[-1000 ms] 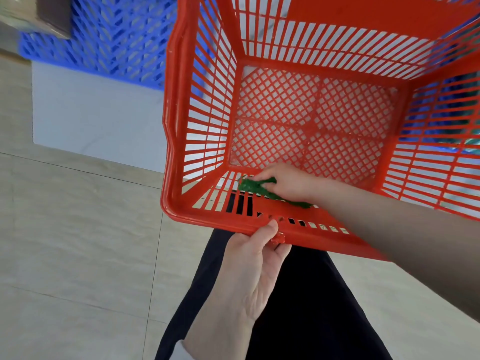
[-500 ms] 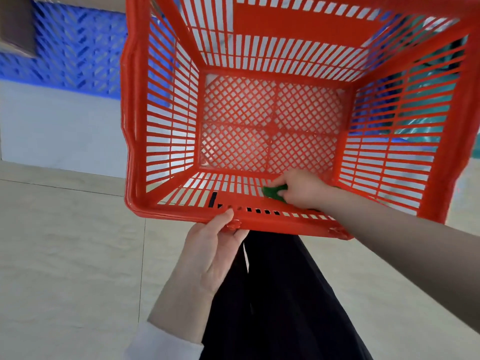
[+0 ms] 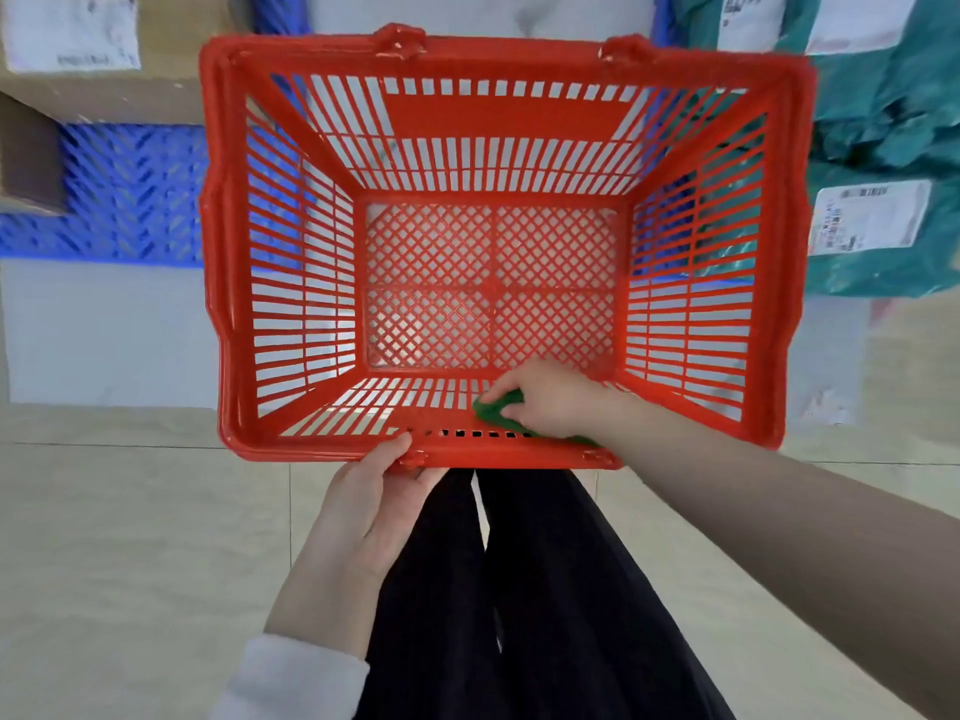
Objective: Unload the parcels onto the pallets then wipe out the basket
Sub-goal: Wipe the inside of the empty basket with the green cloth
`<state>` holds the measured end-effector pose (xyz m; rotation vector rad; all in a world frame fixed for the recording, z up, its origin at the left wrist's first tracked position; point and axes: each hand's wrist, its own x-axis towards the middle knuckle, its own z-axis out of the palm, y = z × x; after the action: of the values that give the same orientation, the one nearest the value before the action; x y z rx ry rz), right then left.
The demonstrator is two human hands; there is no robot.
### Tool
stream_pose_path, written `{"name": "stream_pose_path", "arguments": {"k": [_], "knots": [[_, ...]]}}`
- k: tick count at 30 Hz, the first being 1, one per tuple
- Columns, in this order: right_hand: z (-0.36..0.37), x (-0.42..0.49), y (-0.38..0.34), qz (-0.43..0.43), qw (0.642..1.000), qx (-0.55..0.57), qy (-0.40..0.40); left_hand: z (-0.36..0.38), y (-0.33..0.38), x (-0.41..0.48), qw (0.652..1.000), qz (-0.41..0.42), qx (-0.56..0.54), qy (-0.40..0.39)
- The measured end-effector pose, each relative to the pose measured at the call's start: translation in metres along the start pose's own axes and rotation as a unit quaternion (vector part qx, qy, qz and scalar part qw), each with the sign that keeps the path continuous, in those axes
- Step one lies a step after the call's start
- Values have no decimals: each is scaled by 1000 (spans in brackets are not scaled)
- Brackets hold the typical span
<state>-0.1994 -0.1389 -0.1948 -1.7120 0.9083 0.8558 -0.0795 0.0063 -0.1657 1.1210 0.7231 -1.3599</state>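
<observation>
Surrounding the red basket (image 3: 210,252): beige floor tiles (image 3: 130,537), blue pallets (image 3: 130,200), parcels (image 3: 883,122).

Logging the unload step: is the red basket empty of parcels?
Empty of parcels. The basket shows a bare mesh floor; inside is only the right hand holding a green cloth at the near wall.

The basket (image 3: 498,65) is bright red throughout, its walls cut in straight slats and its floor in a fine diamond lattice; the cloth (image 3: 497,411) at its near wall is deep green. The pallet (image 3: 130,200) is blue with herringbone openwork, the cardboard box (image 3: 171,70) brown with a white label, and the parcel bags (image 3: 883,122) teal with white printed labels. The floor tiles (image 3: 130,537) are pale beige, the trousers (image 3: 545,589) black, the sleeve (image 3: 296,678) white.
</observation>
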Motion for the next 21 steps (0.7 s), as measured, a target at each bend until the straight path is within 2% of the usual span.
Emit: {"name": "stream_pose_path", "arguments": {"k": [2,4,6,7,8,10,12,14,16,19,21], "knots": [[6,5,-28,-60,998,20,1,-1,0,2,1000,-1,-3,-2],[3,2,-33,-77,996,49,5,-2,0,5,1000,-5,-10,9],[-6,-11,-18,-54,988,142,25,0,1,6,999,-10,-13,41],[-11,-20,-7,-32,971,233,43,4,1,5,998,-11,3,63],[-16,-30,2,-10,935,349,61,7,1,4,995,-10,40,95],[-25,-45,19,15,832,545,106,12,0,1,972,-4,161,172],[-30,-54,29,-1,732,668,135,16,-1,-2,937,19,268,223],[-32,-63,32,-31,650,746,140,14,-1,-4,909,68,321,256],[-30,-71,31,-38,611,777,149,12,3,-9,892,101,321,300],[-28,-83,30,-10,597,787,157,12,18,-17,862,189,325,341],[-29,-90,29,-8,603,782,156,19,32,-20,835,254,348,342]]}}
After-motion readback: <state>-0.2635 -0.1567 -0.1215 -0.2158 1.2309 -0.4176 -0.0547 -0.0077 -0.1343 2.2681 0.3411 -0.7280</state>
